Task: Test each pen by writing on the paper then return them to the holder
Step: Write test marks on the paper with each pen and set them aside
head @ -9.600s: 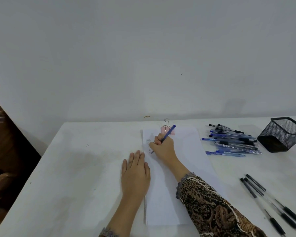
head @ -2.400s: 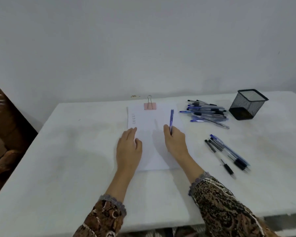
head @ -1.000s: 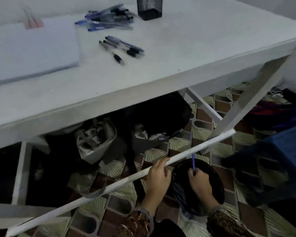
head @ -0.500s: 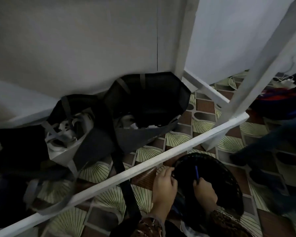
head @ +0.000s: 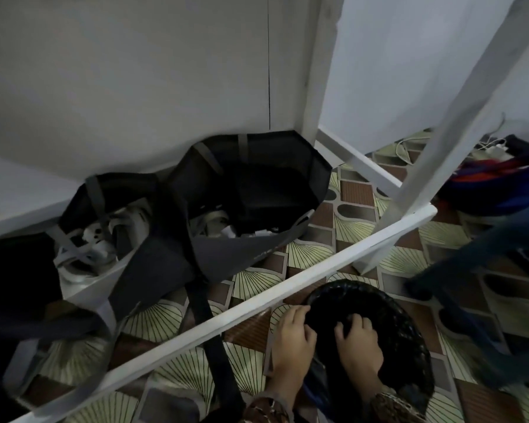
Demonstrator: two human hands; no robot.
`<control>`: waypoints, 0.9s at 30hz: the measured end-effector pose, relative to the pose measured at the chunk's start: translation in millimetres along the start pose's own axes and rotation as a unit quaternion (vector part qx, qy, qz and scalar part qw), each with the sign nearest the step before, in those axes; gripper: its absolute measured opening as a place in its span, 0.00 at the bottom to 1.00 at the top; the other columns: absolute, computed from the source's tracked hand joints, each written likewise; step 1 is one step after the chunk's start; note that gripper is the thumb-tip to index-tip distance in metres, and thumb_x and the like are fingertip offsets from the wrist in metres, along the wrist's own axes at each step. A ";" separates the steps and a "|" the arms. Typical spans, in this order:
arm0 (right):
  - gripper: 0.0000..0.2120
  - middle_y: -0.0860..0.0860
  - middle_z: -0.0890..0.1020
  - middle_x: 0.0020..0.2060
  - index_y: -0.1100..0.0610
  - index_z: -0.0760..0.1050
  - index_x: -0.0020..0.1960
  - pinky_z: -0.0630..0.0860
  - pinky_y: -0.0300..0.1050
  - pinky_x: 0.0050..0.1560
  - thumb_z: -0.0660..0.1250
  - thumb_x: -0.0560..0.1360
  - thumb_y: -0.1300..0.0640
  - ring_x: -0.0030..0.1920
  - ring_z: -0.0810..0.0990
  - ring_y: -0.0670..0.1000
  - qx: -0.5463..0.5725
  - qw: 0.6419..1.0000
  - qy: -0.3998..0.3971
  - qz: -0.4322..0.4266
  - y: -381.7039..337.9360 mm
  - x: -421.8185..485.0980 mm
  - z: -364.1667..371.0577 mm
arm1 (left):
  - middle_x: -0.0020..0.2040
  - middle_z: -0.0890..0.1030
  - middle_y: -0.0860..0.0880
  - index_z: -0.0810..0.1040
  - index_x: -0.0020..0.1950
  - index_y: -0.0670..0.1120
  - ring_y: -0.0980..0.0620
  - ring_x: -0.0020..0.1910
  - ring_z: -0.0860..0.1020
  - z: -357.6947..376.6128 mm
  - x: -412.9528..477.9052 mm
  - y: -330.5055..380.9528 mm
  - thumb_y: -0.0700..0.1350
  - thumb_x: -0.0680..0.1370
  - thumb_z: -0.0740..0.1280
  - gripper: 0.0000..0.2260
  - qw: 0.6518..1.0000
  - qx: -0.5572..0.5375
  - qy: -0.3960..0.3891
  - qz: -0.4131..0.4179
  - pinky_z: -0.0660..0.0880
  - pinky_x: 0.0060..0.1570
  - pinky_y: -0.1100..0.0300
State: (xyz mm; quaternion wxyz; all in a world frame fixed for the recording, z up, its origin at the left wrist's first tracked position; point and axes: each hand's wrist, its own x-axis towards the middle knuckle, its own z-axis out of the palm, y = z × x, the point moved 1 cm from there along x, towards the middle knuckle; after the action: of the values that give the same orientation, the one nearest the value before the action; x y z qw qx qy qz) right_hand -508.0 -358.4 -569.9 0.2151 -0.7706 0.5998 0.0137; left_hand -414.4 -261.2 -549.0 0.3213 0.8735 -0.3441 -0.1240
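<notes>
Left hand [head: 292,334] grips the rim of a black round woven bin [head: 409,334]. Right hand [head: 359,343] is inside it, fingers curled; I cannot tell if it holds anything. Beyond them are a white crossbar [head: 348,253] and dark fabric bags [head: 257,193] on the patterned tiled floor [head: 165,319].

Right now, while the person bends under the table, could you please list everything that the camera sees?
crossbar: one, white, diagonal above the floor, lower left to right
table legs: two, white, one upright at top centre, one slanted at upper right
bags: two, black with grey straps, behind the crossbar; pale contents, unclear
round bin: one, black, on the floor, lower right
floor tiles: many, brown and cream, patterned
cloth bundle: one, blue and red, right edge
cables: white, upper right; count unclear
left hand: fingers curled over the bin's rim
right hand: inside the bin, fingers curled; no pen shows
</notes>
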 end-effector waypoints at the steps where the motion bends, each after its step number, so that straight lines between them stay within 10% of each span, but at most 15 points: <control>1: 0.16 0.53 0.72 0.60 0.54 0.69 0.62 0.73 0.46 0.48 0.58 0.78 0.48 0.60 0.71 0.54 0.013 1.000 0.010 -0.011 -8.1 -5.8 -12.5 | 0.53 0.79 0.56 0.78 0.57 0.51 0.58 0.53 0.77 -10.8 -1.2 4.4 0.42 0.68 0.67 0.18 1.000 -0.001 0.010 0.001 0.73 0.52 0.66; 14: 0.07 0.52 0.80 0.46 0.57 0.79 0.50 0.76 0.47 0.41 0.69 0.73 0.57 0.48 0.80 0.55 0.127 0.960 0.063 -0.239 -126.0 -145.0 -208.0 | 0.55 0.77 0.57 0.76 0.59 0.50 0.56 0.54 0.76 -250.3 -54.1 115.9 0.41 0.74 0.65 0.14 0.989 -0.077 0.096 -0.083 0.73 0.51 0.64; 27: 0.11 0.43 0.78 0.42 0.55 0.77 0.48 0.71 0.30 0.43 0.60 0.72 0.52 0.43 0.76 0.42 0.307 0.817 0.039 -0.486 -297.3 -275.5 -371.6 | 0.54 0.75 0.61 0.77 0.57 0.47 0.66 0.54 0.73 -478.6 -91.8 196.7 0.49 0.74 0.57 0.17 0.927 -0.130 0.351 -0.040 0.71 0.55 0.69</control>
State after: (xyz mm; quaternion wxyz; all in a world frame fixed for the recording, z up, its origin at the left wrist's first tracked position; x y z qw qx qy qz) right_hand -396.7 -178.8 -62.2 0.3961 -0.8556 0.1283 -0.3076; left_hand -374.7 -80.4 -57.1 0.5269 0.8249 -0.1549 0.1339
